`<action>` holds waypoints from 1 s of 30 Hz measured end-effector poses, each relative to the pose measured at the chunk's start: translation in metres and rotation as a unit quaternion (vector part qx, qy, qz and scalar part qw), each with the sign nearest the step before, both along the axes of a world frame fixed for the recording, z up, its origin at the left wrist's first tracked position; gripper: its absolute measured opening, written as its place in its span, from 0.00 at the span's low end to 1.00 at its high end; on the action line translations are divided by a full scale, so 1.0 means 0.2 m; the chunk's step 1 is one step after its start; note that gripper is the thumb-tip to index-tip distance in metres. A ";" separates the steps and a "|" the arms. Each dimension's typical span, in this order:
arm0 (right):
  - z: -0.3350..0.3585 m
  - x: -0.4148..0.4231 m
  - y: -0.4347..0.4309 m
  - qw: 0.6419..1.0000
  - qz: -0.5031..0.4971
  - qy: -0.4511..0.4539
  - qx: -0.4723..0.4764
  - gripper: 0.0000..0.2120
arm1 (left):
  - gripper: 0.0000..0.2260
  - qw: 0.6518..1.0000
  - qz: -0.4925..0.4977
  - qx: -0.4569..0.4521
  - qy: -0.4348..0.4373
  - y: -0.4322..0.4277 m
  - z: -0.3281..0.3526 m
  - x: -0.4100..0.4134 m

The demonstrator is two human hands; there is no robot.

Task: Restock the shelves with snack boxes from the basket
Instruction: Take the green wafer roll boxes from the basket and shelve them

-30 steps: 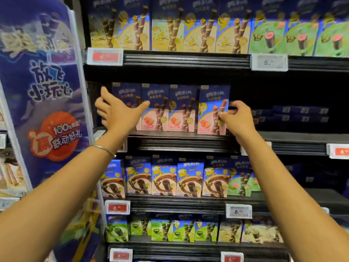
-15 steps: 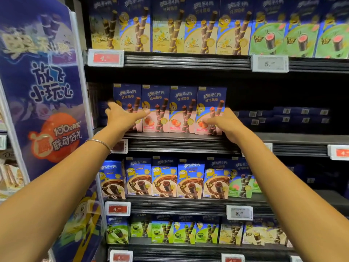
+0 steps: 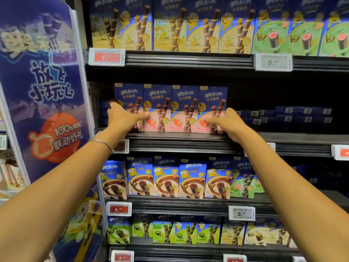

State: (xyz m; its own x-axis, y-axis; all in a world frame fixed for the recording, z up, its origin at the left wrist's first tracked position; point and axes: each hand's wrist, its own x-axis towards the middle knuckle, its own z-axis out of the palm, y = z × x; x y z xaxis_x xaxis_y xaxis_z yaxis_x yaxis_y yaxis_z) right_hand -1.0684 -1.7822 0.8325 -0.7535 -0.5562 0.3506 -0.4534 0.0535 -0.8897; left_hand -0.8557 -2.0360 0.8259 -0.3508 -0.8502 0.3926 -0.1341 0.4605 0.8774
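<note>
well, the big blue sign board (image 3: 43, 91) stands close on the left, so the left arm has little room that way. the middle shelf (image 3: 188, 138) has a wide dark gap to the right of the row, with only low flat blue boxes (image 3: 302, 116) far back, so there is lots of room to slide that way. the shelf above (image 3: 188, 59) sits well over the box tops.

the row of four strawberry wafer roll boxes (image 3: 185, 108) stands upright at the front lip of the middle shelf, side touching side. the basket is not in view.

i think the row is being squeezed and lined up. if the squeeze is too hard, a middle box could pop forward and drop off the lip. if one side pushes more, the end box could tip into the dark gap.

the left hand (image 3: 122, 118) grips the leftmost box (image 3: 128, 93), fingers round its side, thumb across its front. the right hand (image 3: 228, 121) grips the rightmost box (image 3: 213, 97) the same way. the small price tag (image 3: 122, 146) under the left wrist could get knocked.
</note>
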 end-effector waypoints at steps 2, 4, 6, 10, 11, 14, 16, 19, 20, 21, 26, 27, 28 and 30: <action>0.00 -0.01 0.00 1.000 0.009 -0.005 0.001 0.11 | 0.56 1.000 0.005 -0.010 -0.011 0.01 0.00 0.01; 0.00 -0.02 0.00 1.000 0.024 -0.001 0.019 0.09 | 0.56 1.000 0.006 -0.014 -0.019 0.03 0.00 0.01; 0.01 -0.02 0.00 0.999 0.039 0.005 0.036 0.09 | 0.56 1.000 0.007 -0.011 -0.025 0.04 0.01 0.02; 0.02 -0.03 0.00 0.998 0.055 -0.001 0.045 0.13 | 0.55 0.999 0.003 -0.004 -0.044 0.04 0.01 0.02; 0.02 -0.04 0.00 0.998 0.053 -0.005 0.046 0.14 | 0.55 0.999 0.003 -0.003 -0.046 0.04 0.01 0.02; 0.02 -0.05 0.01 0.997 0.065 -0.021 0.043 0.12 | 0.58 0.999 0.001 -0.001 -0.054 0.04 0.00 0.01; 0.03 -0.04 0.01 0.996 0.067 -0.048 0.033 0.14 | 0.63 0.999 0.000 0.007 -0.050 0.04 0.00 0.01; 0.03 -0.04 0.02 0.994 0.068 -0.090 0.009 0.23 | 0.68 0.999 0.018 0.004 -0.034 0.06 -0.01 0.00; 0.04 -0.04 0.03 0.993 0.068 -0.100 -0.005 0.27 | 0.68 0.999 0.031 -0.003 -0.023 0.07 -0.01 0.01; 0.04 -0.05 0.04 0.992 0.065 -0.104 -0.019 0.31 | 0.67 0.999 0.043 -0.010 -0.002 0.09 -0.01 0.01; 0.03 0.02 0.14 0.986 0.029 -0.105 -0.127 0.49 | 0.49 0.983 0.071 -0.063 0.156 0.20 -0.03 0.09; 0.03 0.06 0.17 0.985 0.024 -0.098 -0.141 0.49 | 0.46 0.979 0.059 -0.071 0.184 0.24 -0.04 0.10; 0.01 0.09 0.20 0.985 0.018 -0.086 -0.147 0.47 | 0.44 0.973 0.042 -0.077 0.212 0.29 -0.06 0.10; -0.03 0.17 0.26 0.985 0.015 -0.061 -0.164 0.38 | 0.41 0.962 0.006 -0.084 0.260 0.41 -0.09 0.11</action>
